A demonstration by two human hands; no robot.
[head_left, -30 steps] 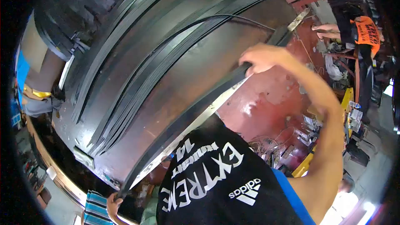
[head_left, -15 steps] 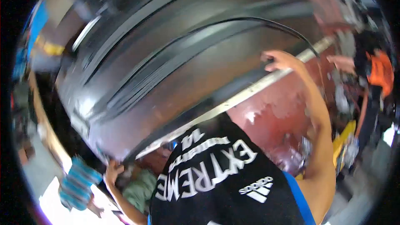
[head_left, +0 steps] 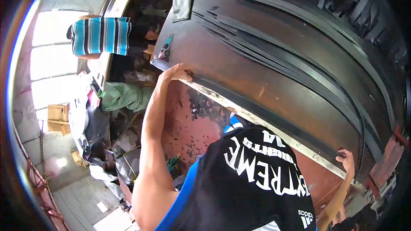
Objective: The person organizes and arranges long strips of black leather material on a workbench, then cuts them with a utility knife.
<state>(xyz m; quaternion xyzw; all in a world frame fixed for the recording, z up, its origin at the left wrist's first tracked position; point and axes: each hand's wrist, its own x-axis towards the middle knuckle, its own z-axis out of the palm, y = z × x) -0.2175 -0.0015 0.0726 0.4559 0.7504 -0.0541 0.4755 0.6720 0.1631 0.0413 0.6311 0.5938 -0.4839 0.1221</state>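
A long, flat black strip (head_left: 261, 113) lies along the near edge of the dark table (head_left: 261, 77). My left hand (head_left: 177, 72) is at the strip's left end, its bent fingers closed over it at the table edge. At the right end, my right hand (head_left: 346, 160) has its fingers curled round the strip's end. Farther back on the tabletop lie several thin black strips (head_left: 274, 57) in a bundle. A teal-handled cutting tool (head_left: 166, 48) rests near the left corner, close to my left hand.
A folded grey cloth (head_left: 182, 6) sits at the table's far left. Black scraps (head_left: 201, 105) litter the red floor (head_left: 184, 124). A green sack (head_left: 124, 96) stands left, near a person in a striped shirt (head_left: 100, 36). Dark strips (head_left: 355, 13) hang beyond the far side.
My view has swung left, showing more of the floor, windows and the striped-shirt person. My right hand appears nearer the table's right end. Both hands remain at the near edge.
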